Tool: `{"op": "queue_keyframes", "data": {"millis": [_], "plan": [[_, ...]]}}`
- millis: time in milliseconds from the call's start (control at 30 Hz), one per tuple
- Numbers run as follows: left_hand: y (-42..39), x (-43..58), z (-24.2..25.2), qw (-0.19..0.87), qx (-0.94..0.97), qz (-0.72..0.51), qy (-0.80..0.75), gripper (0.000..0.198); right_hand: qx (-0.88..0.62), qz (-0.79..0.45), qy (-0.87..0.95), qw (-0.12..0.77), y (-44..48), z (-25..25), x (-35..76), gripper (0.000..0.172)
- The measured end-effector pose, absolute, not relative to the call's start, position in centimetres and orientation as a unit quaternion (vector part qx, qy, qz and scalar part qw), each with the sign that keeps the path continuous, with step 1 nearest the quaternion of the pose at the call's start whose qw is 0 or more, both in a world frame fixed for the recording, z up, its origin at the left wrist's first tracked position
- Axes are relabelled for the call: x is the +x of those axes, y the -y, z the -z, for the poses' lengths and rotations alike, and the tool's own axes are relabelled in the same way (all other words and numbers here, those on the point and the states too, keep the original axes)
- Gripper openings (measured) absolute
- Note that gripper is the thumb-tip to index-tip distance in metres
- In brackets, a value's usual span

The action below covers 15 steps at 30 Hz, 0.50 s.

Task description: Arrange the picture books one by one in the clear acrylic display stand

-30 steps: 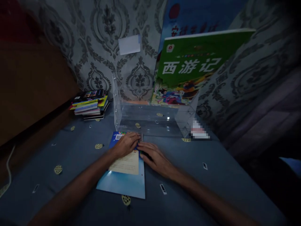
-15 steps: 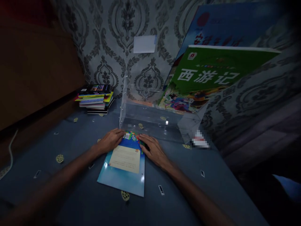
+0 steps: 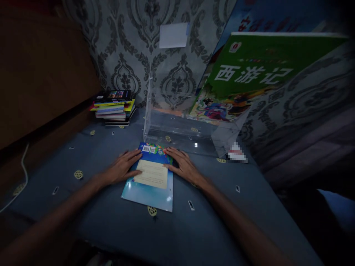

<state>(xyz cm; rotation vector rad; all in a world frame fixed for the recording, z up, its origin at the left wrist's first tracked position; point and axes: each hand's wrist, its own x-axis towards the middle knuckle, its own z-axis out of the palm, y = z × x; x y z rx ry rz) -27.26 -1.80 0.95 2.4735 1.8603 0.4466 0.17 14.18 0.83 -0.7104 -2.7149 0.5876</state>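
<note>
A green book already stands propped on the clear rack; the blue booklet lies flat on the table, left hand and right hand open at its edges.

Dim — right corners are going black. Glare is spotting the blue book and clear stand — forearms are blurring.
</note>
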Motion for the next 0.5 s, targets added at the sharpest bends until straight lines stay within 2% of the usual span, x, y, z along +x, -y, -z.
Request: {"op": "queue_keyframes", "data": {"millis": [200, 400, 500], "plan": [[6.6, -25.5, -1.5, 0.032, 0.814, -0.106, -0.570, 0.081, -0.238, -0.200, 0.942, 0.122, -14.0, -1.2, 0.2, 0.065], [8.5, -24.3, -1.8, 0.017, 0.819, -0.098, -0.565, 0.083, -0.231, -0.187, 0.949, 0.106, -12.3, -1.7, 0.8, 0.063], [10.0, -23.4, -1.7, 0.011, 0.835, -0.078, -0.544, 0.100, -0.229, -0.192, 0.948, 0.106, -10.6, -2.0, 2.0, 0.065]]}}
